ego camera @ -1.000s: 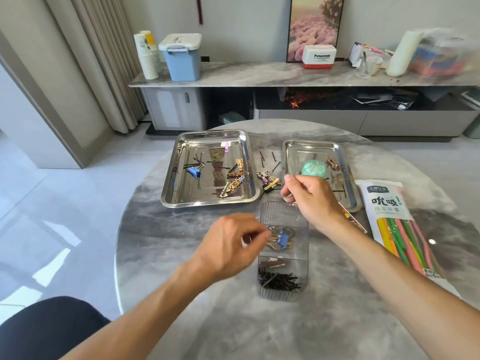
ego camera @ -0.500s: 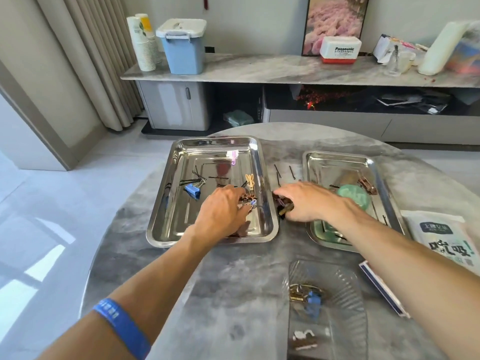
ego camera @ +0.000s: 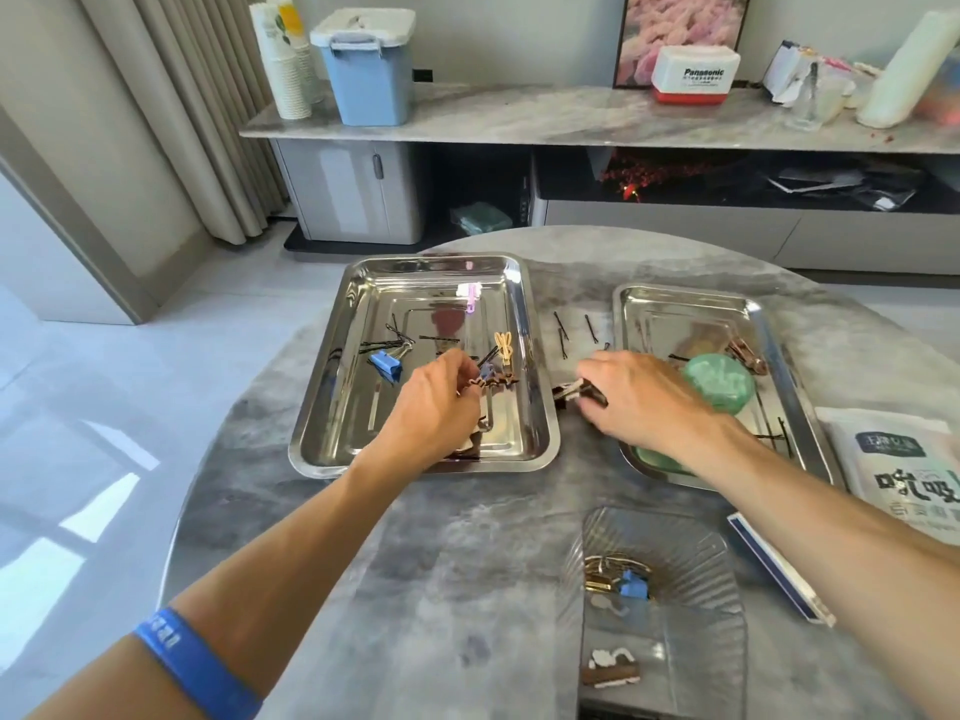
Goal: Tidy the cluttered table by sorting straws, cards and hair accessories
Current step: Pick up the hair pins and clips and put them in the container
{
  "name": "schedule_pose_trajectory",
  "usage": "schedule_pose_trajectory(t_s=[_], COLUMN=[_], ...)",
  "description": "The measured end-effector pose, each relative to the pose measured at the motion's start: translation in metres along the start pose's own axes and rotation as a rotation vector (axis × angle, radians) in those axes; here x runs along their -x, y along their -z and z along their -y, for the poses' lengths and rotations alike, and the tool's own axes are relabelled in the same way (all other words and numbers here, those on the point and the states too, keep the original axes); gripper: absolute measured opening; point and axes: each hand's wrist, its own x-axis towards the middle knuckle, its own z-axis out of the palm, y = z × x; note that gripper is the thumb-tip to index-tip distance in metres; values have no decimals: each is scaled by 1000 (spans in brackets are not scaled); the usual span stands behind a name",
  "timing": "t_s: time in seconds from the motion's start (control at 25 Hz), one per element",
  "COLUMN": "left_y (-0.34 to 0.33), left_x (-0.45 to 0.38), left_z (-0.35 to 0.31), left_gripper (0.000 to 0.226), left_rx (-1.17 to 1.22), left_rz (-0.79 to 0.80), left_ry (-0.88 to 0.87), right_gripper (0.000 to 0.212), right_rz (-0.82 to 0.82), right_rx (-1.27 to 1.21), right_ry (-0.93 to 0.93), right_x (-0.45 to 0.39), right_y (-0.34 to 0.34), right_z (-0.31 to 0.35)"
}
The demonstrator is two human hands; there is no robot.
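A small brown hair clip (ego camera: 491, 380) is pinched in the left hand (ego camera: 434, 407) over the left steel tray (ego camera: 332, 366). The right hand (ego camera: 641, 394) grips a dark clip (ego camera: 576, 392) on the table (ego camera: 415, 563) between the trays; its fingertips are hidden. The straw packet (ego camera: 904, 470) is cut off at the right edge.

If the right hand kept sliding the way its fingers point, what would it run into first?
The right hand, pinching a dark hair clip, points left toward the left steel tray. It would probably meet that tray's near-side rim first; the gap between them looks short, though depth is unclear.
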Motion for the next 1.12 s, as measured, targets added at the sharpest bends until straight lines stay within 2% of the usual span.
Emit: schedule_pose_trajectory(t_s=[0.12, 0.24, 0.32, 0.44, 0.6, 0.68, 0.76, 0.8, 0.88, 0.96, 1.04, 1.12], left_y=[2, 1, 5, 11, 26, 30, 28, 25, 21, 28, 38, 56], left_x=[18, 36, 47, 64, 94, 108, 117, 119, 115, 101, 81, 60], left_z=[4, 10, 13, 16, 22, 23, 22, 21, 19, 19, 23, 31], left_gripper=[11, 10, 9, 10, 14, 17, 16, 16, 23, 40, 59, 59], left_rx=[-121, -262, -298, -327, -384, -409, -406, -382, -251, -47, 146, 275], left_rz=[136, 77, 6, -21, -28, -49, -91, -116, -163, -187, -221, -269], left_ry=[-142, -166, -137, -48, 137, 194, 201, 181, 137, 158, 258, 399], right_gripper=[12, 15, 23, 26, 48, 45, 34, 29, 27, 43, 63, 61], right_rz=[-76, -111, -92, 55, 128, 162, 205, 194, 67, -18, 80, 150], right_rx=[-235, -357, -317, -178, -55, -24, 0, -17, -75, -104, -59, -21], right_ry=[-154, -235, -218, -175, -113, -90, -90, -97, -108, -99, -64, -24], right_x=[8, 15, 18, 24, 40, 44, 47, 49, 48, 40, 29, 18], right_y=[7, 13, 14, 8, -3, -3, 0, 2, 2, -1, -3, -5], right_z=[0, 4, 8, 14, 24, 24, 21, 21, 20, 19, 16, 19])
